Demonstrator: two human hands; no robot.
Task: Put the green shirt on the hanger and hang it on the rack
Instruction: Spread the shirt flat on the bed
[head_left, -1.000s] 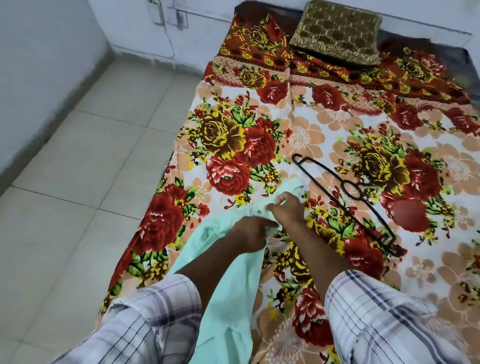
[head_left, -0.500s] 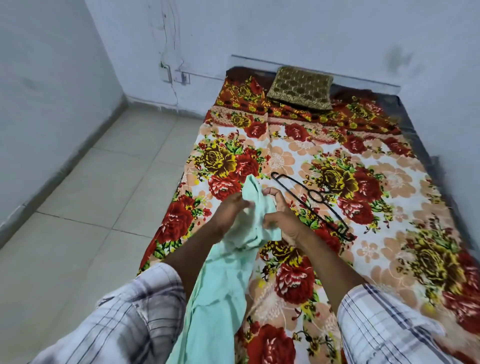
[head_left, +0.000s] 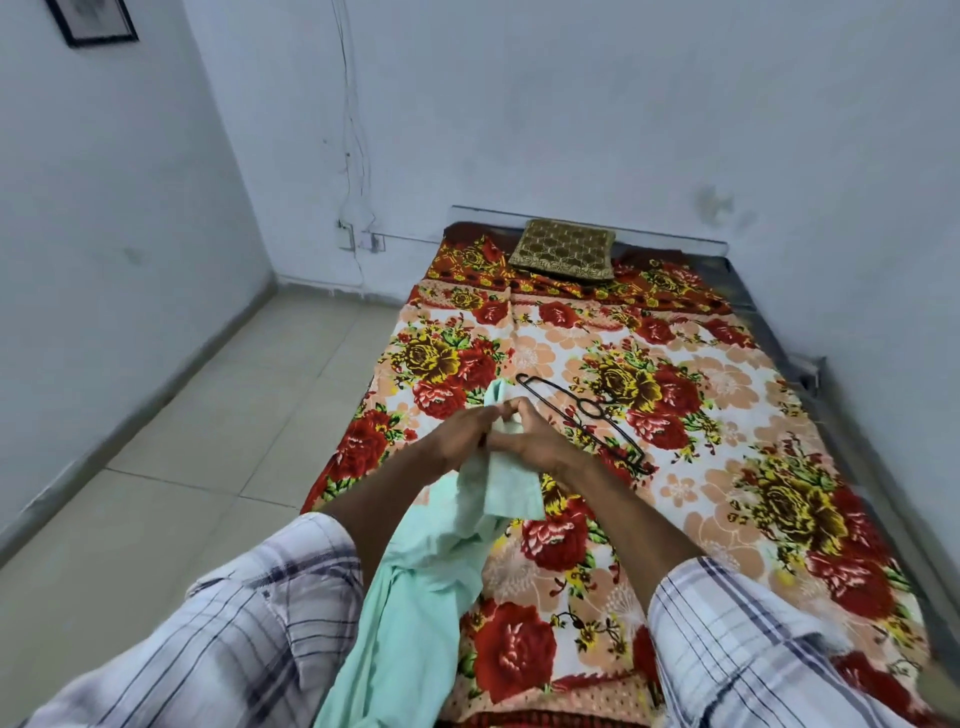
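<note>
shirt held in both hands, hanger not yet taken up

**current state**
the left hand (head_left: 457, 434) and the right hand (head_left: 535, 441) meet above the bed, fingers curled closed on a bunched upper part of the green shirt (head_left: 426, 582). a small fold of cloth stands up above the knuckles. the rest of the garment hangs down between the forearms toward the near edge of the bed. the hanger (head_left: 587, 415) lies flat on the bedsheet (head_left: 727, 467), just beyond the right hand and apart from it. no rack is in view.

**risks from here**
- the cloth is gathered, not spread. the collar opening cannot be made out, so the hanger may catch in a fold or a sleeve rather than pass through the neck.
- one hand must probably let go to fetch the hanger. the shirt's hanging weight could then pull it out of the remaining grip and over the bed edge onto the floor.
- the hanger is thin and dark on a busy floral print, so its hook end is easy to misjudge.

**surface and room**
the sheet looks soft and slightly rumpled, so it gives little firm support for pressing the hanger into place. a brown cushion (head_left: 563, 250) sits at the far end. pale walls enclose the bed at the far end and on the right. tiled floor (head_left: 208, 426) lies to the left. a framed picture (head_left: 93, 21) hangs high on the left wall.
</note>
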